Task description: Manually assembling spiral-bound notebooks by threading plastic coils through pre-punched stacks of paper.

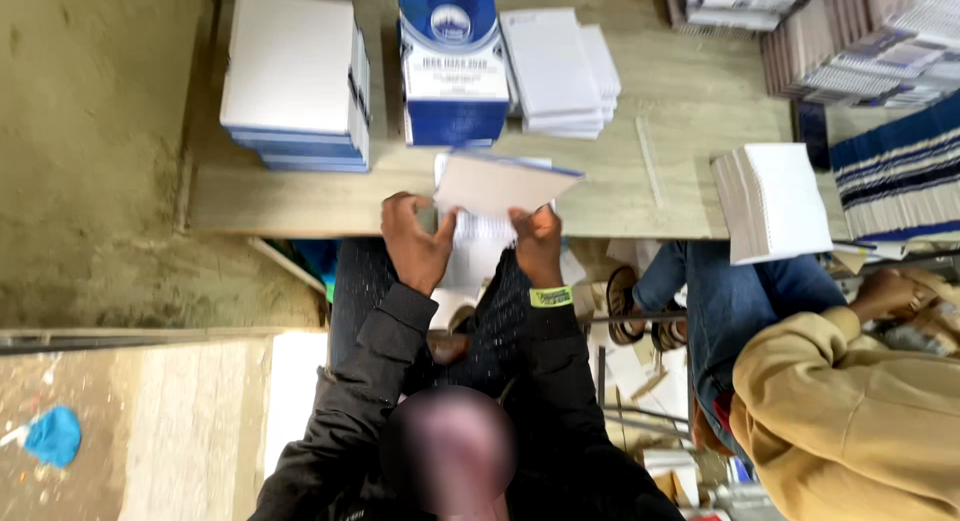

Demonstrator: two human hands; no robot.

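My left hand and my right hand are at the near edge of a wooden table. Both pinch the lower edge of a thin booklet cover, pale on the face I see and blue along its rim. It is lifted and tilted above a white bundle of pages that lies at the table edge. My right wrist carries a yellow-green band. Dark sleeves cover both arms.
On the table stand a white stack with blue edges, a blue-covered stack and a white stack. A co-worker in a tan hoodie sits at the right beside a pile of white pages. More printed stacks fill the far right.
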